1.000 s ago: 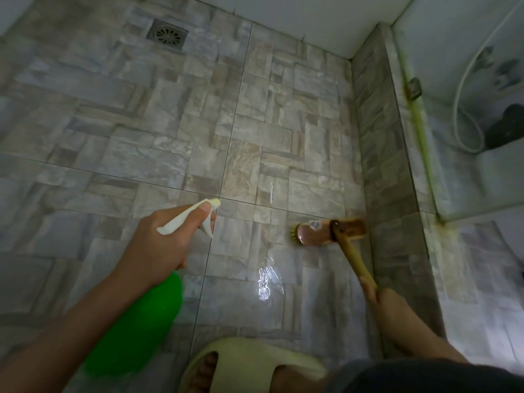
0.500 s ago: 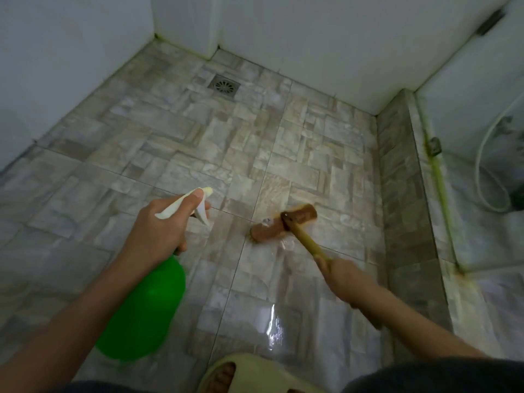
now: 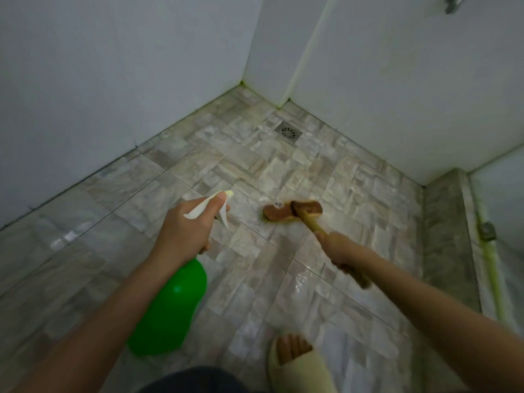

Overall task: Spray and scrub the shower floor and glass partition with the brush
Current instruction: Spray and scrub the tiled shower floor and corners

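Note:
My left hand [image 3: 184,231] grips the white trigger head of a green spray bottle [image 3: 170,307], nozzle pointing forward over the floor. My right hand [image 3: 337,248] holds the wooden handle of a scrub brush [image 3: 292,211], whose brown head rests bristles-down on the stone-pattern shower floor [image 3: 255,165] in the middle of the view. Wet, shiny patches show on the tiles near the brush and below it. The glass partition [image 3: 502,211] stands at the far right edge, above a low tiled curb [image 3: 442,228].
White walls enclose the floor on the left and back. A square metal drain [image 3: 288,132] sits near the back corner. My foot in a pale slipper [image 3: 295,364] stands at the bottom. A greenish seal strip [image 3: 493,282] runs along the partition's base.
The brush head slid left, away from the curb, toward the middle of the floor. My view tilted up, showing more wall. The bottle stayed in my left hand.

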Motion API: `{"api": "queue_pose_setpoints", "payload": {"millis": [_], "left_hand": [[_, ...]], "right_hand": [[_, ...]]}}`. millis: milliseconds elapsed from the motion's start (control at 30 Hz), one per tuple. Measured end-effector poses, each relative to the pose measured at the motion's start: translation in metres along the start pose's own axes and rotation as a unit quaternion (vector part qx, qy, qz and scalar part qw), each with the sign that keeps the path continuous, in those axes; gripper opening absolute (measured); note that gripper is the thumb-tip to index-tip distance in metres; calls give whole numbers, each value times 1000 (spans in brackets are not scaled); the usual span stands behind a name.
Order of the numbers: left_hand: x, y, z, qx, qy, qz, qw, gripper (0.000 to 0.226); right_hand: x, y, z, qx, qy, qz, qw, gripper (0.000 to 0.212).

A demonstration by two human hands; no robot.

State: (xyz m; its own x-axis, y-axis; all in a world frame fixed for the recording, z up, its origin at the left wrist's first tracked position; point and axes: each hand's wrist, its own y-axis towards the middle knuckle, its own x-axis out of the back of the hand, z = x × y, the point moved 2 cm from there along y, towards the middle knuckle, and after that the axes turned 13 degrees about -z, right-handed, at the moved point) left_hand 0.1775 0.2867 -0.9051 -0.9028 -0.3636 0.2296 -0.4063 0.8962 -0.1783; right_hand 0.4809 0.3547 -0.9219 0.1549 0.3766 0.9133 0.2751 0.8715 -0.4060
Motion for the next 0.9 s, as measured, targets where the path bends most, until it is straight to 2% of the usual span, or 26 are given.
{"api": "queue_pose_setpoints", "payload": {"millis": [100, 233, 300, 500, 633, 700, 800, 900], "left_hand": [[3, 5, 4, -2, 12, -17, 1000, 41], [1, 14, 8, 4, 26, -26, 999, 43], [-2, 29, 9, 16, 33, -19, 999, 45], [-14, 78, -2, 29, 56, -9, 998, 45], [-39, 103, -21, 9, 66, -14, 998, 44], [-57, 113, -32, 2, 64, -21, 998, 47], [-84, 130, -46, -7, 82, -11, 997, 44], [-108, 144, -59, 9, 68, -25, 997, 47]], "right_hand": [[18, 43, 35, 16, 12, -1, 1000, 51], [-1, 17, 13, -27, 16, 42, 999, 53], [-3, 20, 16, -18, 24, 45, 999, 52], [35, 137, 75, 51, 63, -12, 997, 52], [10, 116, 26, 81, 26, -19, 996, 52], [-2, 102, 8, 82, 43, -12, 996, 53], [18, 162, 44, 103, 43, -23, 994, 58], [61, 243, 97, 149, 61, -33, 986, 53]]}}
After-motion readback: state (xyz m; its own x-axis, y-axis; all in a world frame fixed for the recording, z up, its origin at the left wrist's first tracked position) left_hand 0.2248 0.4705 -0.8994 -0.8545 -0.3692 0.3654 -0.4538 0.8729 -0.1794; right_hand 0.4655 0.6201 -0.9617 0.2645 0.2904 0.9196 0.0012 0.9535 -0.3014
